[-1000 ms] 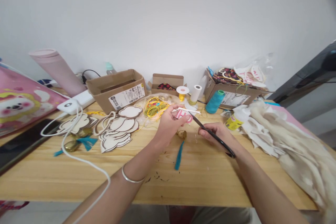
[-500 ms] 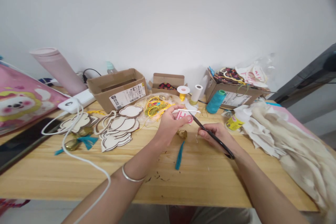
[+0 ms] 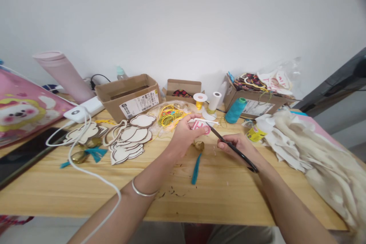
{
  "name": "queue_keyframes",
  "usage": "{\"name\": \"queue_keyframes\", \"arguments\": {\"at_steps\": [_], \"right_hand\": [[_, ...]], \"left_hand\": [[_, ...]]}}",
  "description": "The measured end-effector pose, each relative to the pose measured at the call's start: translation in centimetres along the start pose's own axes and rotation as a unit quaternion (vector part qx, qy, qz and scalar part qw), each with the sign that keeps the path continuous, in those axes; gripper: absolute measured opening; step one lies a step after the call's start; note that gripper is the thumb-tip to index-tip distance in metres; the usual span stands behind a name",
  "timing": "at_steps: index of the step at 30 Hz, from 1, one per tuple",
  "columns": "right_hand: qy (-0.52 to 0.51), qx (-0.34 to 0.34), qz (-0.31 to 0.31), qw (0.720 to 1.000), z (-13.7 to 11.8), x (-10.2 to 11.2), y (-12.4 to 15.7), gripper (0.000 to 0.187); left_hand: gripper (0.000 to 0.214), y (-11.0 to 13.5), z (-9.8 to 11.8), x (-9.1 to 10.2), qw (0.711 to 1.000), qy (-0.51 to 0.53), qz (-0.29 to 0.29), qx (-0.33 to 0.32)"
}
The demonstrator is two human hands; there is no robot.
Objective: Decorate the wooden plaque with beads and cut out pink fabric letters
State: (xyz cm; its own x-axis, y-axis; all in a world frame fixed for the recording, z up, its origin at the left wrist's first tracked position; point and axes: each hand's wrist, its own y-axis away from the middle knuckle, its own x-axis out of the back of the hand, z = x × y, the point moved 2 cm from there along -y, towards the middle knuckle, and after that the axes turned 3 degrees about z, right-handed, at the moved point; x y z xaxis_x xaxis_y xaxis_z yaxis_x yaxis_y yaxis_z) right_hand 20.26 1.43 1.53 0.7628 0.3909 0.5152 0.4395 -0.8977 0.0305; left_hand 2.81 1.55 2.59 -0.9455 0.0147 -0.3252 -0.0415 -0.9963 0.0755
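My left hand [image 3: 185, 133] pinches a small white cut-out with pink lettering [image 3: 198, 125] between thumb and fingers. A thin white strip [image 3: 208, 121] runs along its upper side. My right hand [image 3: 236, 145] is closed around black scissors [image 3: 238, 152], whose dark tip points up and left at the cut-out's right edge. Whether the blades touch it, I cannot tell. Just below the left fingers is a brass bell [image 3: 199, 146] with a teal tassel [image 3: 196, 169] stretching toward me on the wooden table [image 3: 223, 198].
White cloud-shaped pieces [image 3: 127, 152] and another brass bell [image 3: 78, 157] are at left, crossed by a white cable [image 3: 97, 175]. Behind stand an open carton [image 3: 128, 95], a teal thread cone [image 3: 236, 110] and a filled box [image 3: 254, 103]. Beige cloth [image 3: 320, 152] covers the right side.
The scissors and my right hand have shifted very slightly to the right. My left hand keeps its hold on the lettered cut-out, almost still.
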Motion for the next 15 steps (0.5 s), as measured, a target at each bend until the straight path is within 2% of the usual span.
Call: {"name": "queue_keyframes", "arguments": {"at_steps": [15], "right_hand": [[0.006,-0.007,-0.019,1.000,-0.09,0.32,0.16,0.045]], "left_hand": [[0.047,0.02,0.32,0.14,0.999,-0.031,-0.018,0.004]]}}
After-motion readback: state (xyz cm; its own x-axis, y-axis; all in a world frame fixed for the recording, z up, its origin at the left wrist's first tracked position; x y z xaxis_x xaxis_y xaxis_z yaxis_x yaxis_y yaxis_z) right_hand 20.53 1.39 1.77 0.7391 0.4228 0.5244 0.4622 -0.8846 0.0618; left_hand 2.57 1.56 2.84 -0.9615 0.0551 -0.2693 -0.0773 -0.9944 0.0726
